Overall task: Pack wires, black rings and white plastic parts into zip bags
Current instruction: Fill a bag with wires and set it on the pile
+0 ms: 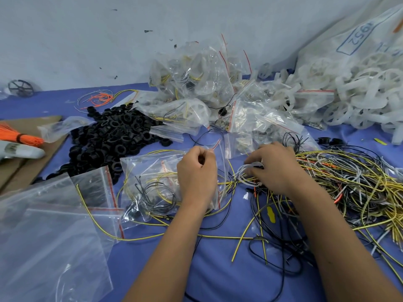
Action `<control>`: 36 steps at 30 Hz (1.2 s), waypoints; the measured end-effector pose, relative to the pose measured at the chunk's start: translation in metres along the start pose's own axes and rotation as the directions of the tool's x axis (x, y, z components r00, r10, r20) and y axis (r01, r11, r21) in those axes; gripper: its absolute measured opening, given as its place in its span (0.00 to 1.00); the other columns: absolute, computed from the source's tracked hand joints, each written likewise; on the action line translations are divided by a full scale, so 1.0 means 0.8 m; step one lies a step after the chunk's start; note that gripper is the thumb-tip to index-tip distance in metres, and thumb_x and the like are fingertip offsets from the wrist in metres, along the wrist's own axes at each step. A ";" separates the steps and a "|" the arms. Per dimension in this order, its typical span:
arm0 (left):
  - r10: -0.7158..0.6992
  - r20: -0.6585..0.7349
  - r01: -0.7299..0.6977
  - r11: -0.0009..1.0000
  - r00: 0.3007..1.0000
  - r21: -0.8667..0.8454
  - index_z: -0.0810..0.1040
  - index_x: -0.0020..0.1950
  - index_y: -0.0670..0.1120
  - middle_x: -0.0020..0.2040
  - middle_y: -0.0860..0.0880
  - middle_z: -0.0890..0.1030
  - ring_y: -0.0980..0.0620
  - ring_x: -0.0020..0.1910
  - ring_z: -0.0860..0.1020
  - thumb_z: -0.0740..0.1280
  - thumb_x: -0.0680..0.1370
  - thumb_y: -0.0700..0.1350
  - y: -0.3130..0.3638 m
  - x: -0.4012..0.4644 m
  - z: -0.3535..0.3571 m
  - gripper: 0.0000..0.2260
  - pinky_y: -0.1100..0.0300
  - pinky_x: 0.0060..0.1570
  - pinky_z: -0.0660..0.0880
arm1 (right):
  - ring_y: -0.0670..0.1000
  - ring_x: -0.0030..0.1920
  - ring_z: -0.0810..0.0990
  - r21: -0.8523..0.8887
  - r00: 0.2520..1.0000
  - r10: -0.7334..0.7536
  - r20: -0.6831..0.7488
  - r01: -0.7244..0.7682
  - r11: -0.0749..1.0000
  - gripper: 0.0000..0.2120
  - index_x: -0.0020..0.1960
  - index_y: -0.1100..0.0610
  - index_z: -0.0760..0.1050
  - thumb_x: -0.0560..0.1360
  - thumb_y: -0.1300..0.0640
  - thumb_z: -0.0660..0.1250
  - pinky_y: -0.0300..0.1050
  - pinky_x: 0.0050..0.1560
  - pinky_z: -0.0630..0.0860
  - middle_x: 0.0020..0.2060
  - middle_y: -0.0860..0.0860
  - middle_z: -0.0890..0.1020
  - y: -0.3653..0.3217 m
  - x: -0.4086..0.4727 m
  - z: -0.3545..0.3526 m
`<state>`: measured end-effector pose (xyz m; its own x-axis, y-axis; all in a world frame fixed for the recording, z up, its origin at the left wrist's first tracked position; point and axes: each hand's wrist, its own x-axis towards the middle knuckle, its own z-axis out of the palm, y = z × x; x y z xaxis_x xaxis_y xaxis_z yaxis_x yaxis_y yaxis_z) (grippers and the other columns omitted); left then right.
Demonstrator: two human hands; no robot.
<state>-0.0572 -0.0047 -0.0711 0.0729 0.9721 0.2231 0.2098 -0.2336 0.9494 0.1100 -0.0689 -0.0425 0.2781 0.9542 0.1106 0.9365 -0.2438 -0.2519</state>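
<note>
- Beside the heap of black rings (111, 136), on its right, lies an open zip bag (152, 182) on the blue surface (218, 269), already holding coiled wires; its mouth faces right.
- At that mouth the left hand (197, 171) pinches the bag's lip, fingers curled.
- Just right of the bag, the right hand (272, 168), nearer the wire pile (353, 188), grips a white wire bundle (250, 171), its long axis running left-right towards the mouth.

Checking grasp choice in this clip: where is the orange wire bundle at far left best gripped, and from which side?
Probably at the black tie binding the orange bundle, coming from above. The strands fan loose left of the tie, so only that cinched waist holds them together; it lies flat on cardboard, leaving the top free.
</note>
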 end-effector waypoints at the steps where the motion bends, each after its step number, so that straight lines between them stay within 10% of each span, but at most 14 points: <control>1: -0.001 0.003 0.001 1.000 1.000 0.001 0.72 0.34 0.46 0.27 0.58 0.71 0.57 0.29 0.67 0.66 0.81 0.44 0.000 0.000 0.000 0.15 0.64 0.30 0.64 | 0.58 0.60 0.73 0.028 0.998 -0.011 -0.060 0.013 1.000 0.06 0.51 0.46 0.85 0.77 0.46 0.72 0.56 0.62 0.67 0.49 0.49 0.83 0.001 0.001 0.000; 9: -0.003 0.027 0.003 1.000 1.000 -0.012 0.70 0.33 0.48 0.27 0.58 0.70 0.56 0.29 0.66 0.66 0.80 0.43 0.001 -0.001 0.000 0.15 0.63 0.31 0.63 | 0.51 0.34 0.77 0.490 0.784 0.199 -0.589 0.150 0.859 0.08 0.41 0.54 0.84 0.77 0.51 0.73 0.49 0.38 0.76 0.33 0.50 0.83 0.009 0.000 -0.005; 17: 0.124 -0.013 -0.124 0.992 0.992 0.006 0.73 0.37 0.46 0.29 0.55 0.71 0.56 0.31 0.68 0.66 0.81 0.43 0.006 -0.007 0.003 0.13 0.57 0.34 0.68 | 0.45 0.28 0.76 0.875 0.964 0.235 -0.123 -0.006 0.485 0.03 0.52 0.53 0.79 0.79 0.57 0.71 0.43 0.32 0.73 0.32 0.48 0.84 -0.009 0.001 0.003; 23: 0.193 -0.118 -0.195 0.981 0.974 -0.009 0.73 0.40 0.49 0.32 0.56 0.75 0.56 0.33 0.72 0.65 0.83 0.46 0.007 -0.008 0.004 0.11 0.55 0.36 0.71 | 0.47 0.29 0.70 0.956 0.993 0.112 -0.046 0.011 0.294 0.05 0.45 0.59 0.84 0.78 0.64 0.71 0.38 0.27 0.67 0.33 0.55 0.82 -0.021 -0.005 0.001; 30: 0.329 -0.168 -0.329 0.944 0.929 0.029 0.73 0.42 0.47 0.33 0.54 0.74 0.51 0.33 0.72 0.64 0.84 0.46 0.010 -0.009 0.000 0.11 0.50 0.36 0.71 | 0.44 0.33 0.80 0.741 0.998 -0.051 -0.040 0.063 0.669 0.06 0.40 0.53 0.86 0.76 0.57 0.74 0.37 0.37 0.76 0.33 0.50 0.86 -0.023 -0.008 0.004; 36: 0.491 -0.014 -0.486 0.865 0.871 0.123 0.75 0.44 0.45 0.36 0.53 0.77 0.51 0.36 0.73 0.67 0.82 0.44 0.019 -0.022 0.005 0.08 0.50 0.38 0.71 | 0.41 0.30 0.75 0.832 0.977 -0.209 0.044 0.080 0.549 0.09 0.41 0.63 0.84 0.77 0.67 0.68 0.31 0.34 0.69 0.33 0.58 0.84 -0.030 -0.014 -0.004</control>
<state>-0.0510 -0.0254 -0.0613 0.1524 0.7322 0.6638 0.2658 -0.6773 0.6861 0.0850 -0.0746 -0.0347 0.0665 0.9907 0.1186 0.3590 0.0872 -0.9293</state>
